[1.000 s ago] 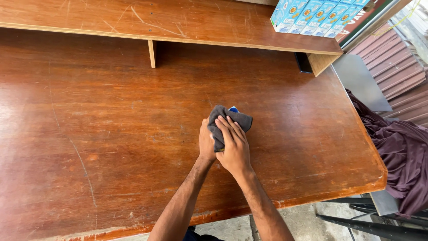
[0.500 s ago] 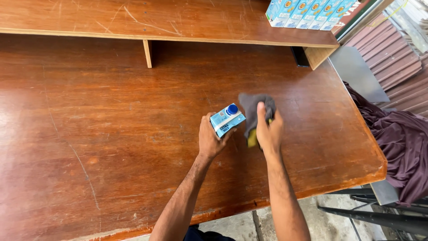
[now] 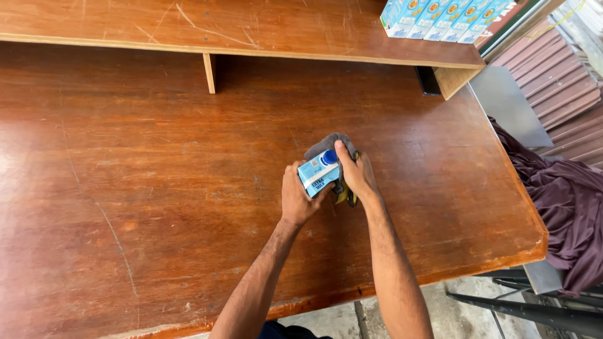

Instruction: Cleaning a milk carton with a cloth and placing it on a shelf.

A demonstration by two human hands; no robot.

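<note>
Under right hand (image 3: 358,177), half-hidden cloth (image 3: 326,144)

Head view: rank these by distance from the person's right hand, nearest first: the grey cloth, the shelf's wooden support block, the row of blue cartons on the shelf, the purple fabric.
From the right hand:
1. Grey cloth, under its fingers, touching.
2. Wooden support block, up and to the left beneath the shelf.
3 and 4. Purple fabric, off the table's right edge, and row of blue cartons, top right on the shelf: too close to call.

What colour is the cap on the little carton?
Blue. The cap tops the light blue and white carton, clearest in the head view.
</note>
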